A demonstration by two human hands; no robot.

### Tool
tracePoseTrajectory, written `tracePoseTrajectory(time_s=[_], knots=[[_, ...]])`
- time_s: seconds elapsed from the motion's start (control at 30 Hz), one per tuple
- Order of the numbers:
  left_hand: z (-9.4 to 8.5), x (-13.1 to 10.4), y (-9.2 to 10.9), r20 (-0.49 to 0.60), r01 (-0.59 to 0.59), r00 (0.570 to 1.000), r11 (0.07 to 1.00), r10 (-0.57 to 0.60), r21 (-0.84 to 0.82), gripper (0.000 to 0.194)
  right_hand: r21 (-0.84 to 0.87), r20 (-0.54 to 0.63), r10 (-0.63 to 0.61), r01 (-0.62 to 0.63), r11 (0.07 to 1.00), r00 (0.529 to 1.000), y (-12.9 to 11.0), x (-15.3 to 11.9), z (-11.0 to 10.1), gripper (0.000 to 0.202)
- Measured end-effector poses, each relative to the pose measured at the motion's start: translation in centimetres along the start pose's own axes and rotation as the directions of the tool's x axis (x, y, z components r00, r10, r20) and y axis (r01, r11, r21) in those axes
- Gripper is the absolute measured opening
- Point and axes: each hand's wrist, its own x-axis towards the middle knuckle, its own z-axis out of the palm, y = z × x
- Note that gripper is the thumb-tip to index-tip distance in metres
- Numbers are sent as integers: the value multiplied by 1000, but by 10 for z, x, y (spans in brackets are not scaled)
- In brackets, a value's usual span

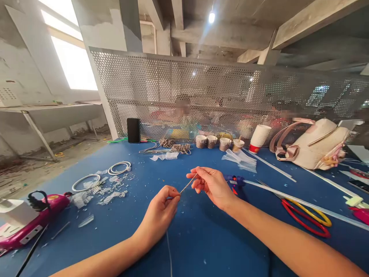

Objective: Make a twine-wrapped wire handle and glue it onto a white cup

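Observation:
Between my two hands a short length of twisted cord [188, 184] runs at a slant over the blue table. My left hand [163, 206] pinches its lower end, and a thin strand hangs below that hand towards the table's near edge. At the upper end, the thumb and fingertips of my right hand [211, 184] are closed on the cord. Just behind my right hand lies a blue glue gun [235, 180], partly hidden, with a long clear glue stick [276, 189] in it. Scissors with red and yellow handles [307, 217] rest to the right.
Paper cups [225, 144], a taller cup stack [259, 137] and bundled cord [180, 148] stand along the perforated metal screen [150, 92]. A pale backpack [317, 144] sits back right. White rings [119, 168], plastic scraps and a magenta power strip [43, 221] lie left. A phone [133, 130] stands upright.

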Motion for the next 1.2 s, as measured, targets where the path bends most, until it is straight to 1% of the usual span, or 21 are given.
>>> tracePoseTrajectory(time_s=[0.13,0.3,0.4,0.53,0.63,0.73,0.87,0.97,1.07,1.2], knots=[[0,-1,-5,12,-64,998,991,63,115,16,3,-7,11,-11,1000,1000,2,-11,-8,35],[4,-3,-3,42,-97,995,970,90,221,16,-35,-43,-7,5,999,999,3,-20,-14,34],[6,-5,1,50,-66,997,976,56,208,16,-33,-69,-3,1,999,998,4,-23,-18,35],[7,-7,3,92,-19,996,988,5,156,17,-16,-86,-15,14,1000,996,8,-28,-20,36],[9,-8,4,104,-9,995,989,-6,148,18,3,-35,15,-15,1000,999,12,-32,-19,37],[10,-8,4,100,-34,995,982,16,184,17,-42,35,76,-75,996,996,15,-35,-16,36],[11,-8,6,73,-66,996,962,49,266,16,-82,51,101,-97,992,994,16,-39,-13,34],[13,-7,11,71,-70,996,960,53,271,16,-88,65,114,-108,990,991,16,-42,-12,31],[18,-5,17,74,-24,997,972,6,236,17,-88,60,116,-111,990,991,16,-42,-13,28],[25,1,24,101,116,985,974,-138,193,21,-112,67,125,-117,987,990,19,-41,-15,23]])
